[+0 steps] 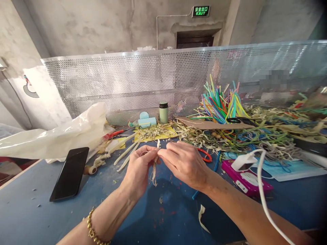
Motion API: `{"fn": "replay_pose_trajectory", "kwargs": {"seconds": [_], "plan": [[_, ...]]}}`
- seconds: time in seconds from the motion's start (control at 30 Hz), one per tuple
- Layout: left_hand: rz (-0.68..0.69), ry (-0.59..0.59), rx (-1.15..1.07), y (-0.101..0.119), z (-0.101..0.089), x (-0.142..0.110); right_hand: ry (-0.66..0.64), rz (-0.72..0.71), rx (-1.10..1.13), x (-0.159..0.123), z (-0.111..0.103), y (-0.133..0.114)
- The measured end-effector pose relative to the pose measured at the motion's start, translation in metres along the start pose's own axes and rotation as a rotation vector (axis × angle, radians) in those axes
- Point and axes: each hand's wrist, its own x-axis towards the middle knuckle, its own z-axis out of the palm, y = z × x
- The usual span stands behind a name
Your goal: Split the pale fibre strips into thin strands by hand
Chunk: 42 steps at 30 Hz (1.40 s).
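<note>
Left hand (143,163) and right hand (185,163) pinch a thin, pale, twisted fibre strip (154,172) between them above a blue tabletop (143,221), a flat black smartphone (69,174) at left, a magenta plastic power block (246,178) with a white plug (244,162) at right.
</note>
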Motion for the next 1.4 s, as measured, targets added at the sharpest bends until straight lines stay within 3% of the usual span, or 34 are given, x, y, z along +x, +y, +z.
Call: {"fn": "replay_pose_trajectory", "kwargs": {"seconds": [0.2,0.5,0.77,1.07,1.4], "plan": [[0.064,-0.13,0.016,0.002,0.003,-0.003,0.065,0.126,0.129,-0.002,0.009,0.001],[0.18,-0.012,0.156,0.007,0.004,-0.002,0.043,0.399,0.434,-0.004,0.011,0.002],[0.228,-0.02,0.175,0.009,0.007,-0.003,0.02,0.533,0.677,0.001,0.002,0.0],[0.236,-0.021,0.253,0.01,0.007,-0.002,-0.046,0.598,0.732,-0.002,0.006,-0.001],[0.21,0.035,0.357,0.012,0.01,-0.005,-0.014,0.666,0.854,0.001,0.003,-0.003]]}}
